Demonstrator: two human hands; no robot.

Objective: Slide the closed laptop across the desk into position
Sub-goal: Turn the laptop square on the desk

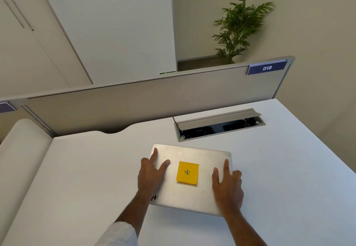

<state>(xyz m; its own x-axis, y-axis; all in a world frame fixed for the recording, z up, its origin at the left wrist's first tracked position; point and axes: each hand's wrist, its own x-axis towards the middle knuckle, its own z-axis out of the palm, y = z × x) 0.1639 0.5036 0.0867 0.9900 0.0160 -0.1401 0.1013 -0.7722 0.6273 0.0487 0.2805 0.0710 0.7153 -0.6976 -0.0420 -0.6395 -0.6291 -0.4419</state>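
head view: closed silver laptop (192,178) lies flat on the white desk (77,168), a yellow sticky note (187,172) on its lid; left hand (152,174) and right hand (228,186) rest on it, fingers spread flat, gripping nothing; behind it, an open cable box (219,125) holds dark sockets

both hands (152,176) (228,188) flat on closed laptop (192,197) — white desk (86,178) (yellow note (187,172) atop).
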